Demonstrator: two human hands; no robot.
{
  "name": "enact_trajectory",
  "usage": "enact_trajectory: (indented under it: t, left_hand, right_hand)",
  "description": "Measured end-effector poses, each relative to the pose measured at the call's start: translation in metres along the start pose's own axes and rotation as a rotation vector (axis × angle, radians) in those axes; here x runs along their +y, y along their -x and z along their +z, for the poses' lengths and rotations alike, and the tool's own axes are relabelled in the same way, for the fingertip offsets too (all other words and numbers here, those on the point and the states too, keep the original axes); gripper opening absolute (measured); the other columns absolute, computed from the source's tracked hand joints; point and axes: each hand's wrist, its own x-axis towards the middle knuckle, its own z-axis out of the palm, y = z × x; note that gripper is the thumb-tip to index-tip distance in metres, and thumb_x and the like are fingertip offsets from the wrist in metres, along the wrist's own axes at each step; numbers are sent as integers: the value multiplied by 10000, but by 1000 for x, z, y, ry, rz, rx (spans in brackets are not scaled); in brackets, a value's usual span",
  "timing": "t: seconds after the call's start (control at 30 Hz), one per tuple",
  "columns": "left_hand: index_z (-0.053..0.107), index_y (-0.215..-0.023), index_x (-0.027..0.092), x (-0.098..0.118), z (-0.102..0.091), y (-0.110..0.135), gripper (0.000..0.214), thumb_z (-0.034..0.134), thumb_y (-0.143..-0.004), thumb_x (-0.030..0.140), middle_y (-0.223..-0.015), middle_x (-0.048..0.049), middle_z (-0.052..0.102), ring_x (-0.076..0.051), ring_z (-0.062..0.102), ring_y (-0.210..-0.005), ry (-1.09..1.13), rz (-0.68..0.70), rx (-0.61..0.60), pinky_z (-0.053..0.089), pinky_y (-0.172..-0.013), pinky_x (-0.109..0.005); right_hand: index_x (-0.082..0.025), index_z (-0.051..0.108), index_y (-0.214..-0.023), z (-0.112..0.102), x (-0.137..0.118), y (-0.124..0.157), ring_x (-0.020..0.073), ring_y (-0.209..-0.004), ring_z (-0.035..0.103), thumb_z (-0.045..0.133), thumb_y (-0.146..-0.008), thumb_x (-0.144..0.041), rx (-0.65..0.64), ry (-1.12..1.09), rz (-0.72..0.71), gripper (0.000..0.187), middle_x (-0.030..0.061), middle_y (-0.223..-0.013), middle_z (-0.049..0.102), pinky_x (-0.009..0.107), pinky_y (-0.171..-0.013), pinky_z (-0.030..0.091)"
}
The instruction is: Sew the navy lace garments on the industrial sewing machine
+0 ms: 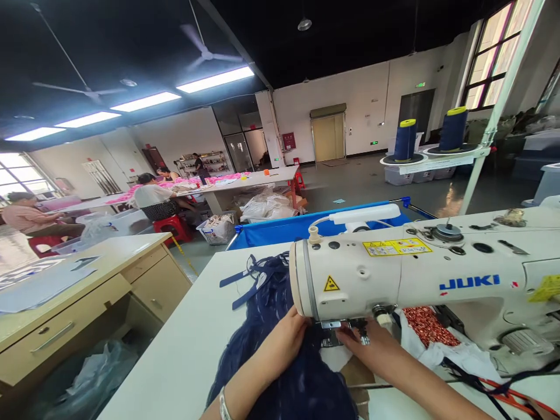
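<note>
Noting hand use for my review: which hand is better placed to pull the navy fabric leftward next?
Probably the left hand: it is at the navy fabric, on the side where the bulk spreads. The right hand is farther right, low under the sewing machine head.

"JUKI" (pixel 469 283) is printed in blue on the machine (pixel 415 277), which is also marked with a yellow warning triangle (pixel 331 284). Its yellow label (pixel 397 247) and the green wall signs (pixel 420 85) cannot be read.

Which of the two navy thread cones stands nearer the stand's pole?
The picture's right-hand cone: it sits closer to the pole, while the other cone stands farther left.
</note>
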Motion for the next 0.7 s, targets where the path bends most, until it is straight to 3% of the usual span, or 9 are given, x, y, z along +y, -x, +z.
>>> enact_trajectory:
  t: [0.13, 0.23, 0.33, 0.5, 0.7]
  left_hand:
    - [724, -1063, 248, 10, -4, 0, 234, 524, -971, 169, -1107, -56, 674, -248, 625, -1080, -213, -6, -106, 526, -947, -368]
    - [753, -1056, 258, 22, -6, 3, 185, 594, -964, 240, -1143, -97, 645, -315, 579, -1110, -382, -40, -149, 517, -941, -457]
    - [712, -1212, 264, 25, 1, 5, 308, 510, -998, 172, -1234, -123, 596, -295, 560, -1123, -367, -27, -139, 526, -951, -417]
    - [723, -1130, 210, 22, 10, 5, 250, 499, -1021, 190, -1153, -97, 638, -265, 574, -1120, -239, -41, -119, 526, -997, -380]
    - [669, -1237, 193, 22, -6, 16, 295, 482, -1015, 138, -1280, -82, 645, -223, 591, -1213, 0, 100, -172, 482, -1087, -333]
  right_hand:
    - [-252, 758, -1024, 30, 17, -1, 292, -1053, 680, 575, -924, -108, -46, 134, -73, 253, 67, -1054, 745, 418, -942, 544]
    - [-294, 728, -1184, 61, 35, 10, 364, -1126, 643, 389, -1001, -84, 106, 367, -222, 438, 111, -1217, 691, 606, -973, 495]
    - [-372, 645, -1327, 81, 52, 22, 410, -1190, 599, 302, -992, -32, 161, 425, -235, 587, 107, -1327, 631, 708, -938, 472]
    - [-436, 592, -1369, 85, 61, 23, 348, -1191, 609, 327, -953, 27, 156, 441, -241, 677, 34, -1383, 598, 629, -1021, 475]
    - [-405, 619, -1350, 81, 62, 21, 323, -1199, 592, 334, -987, -10, 191, 465, -253, 608, 8, -1368, 610, 601, -1061, 464]
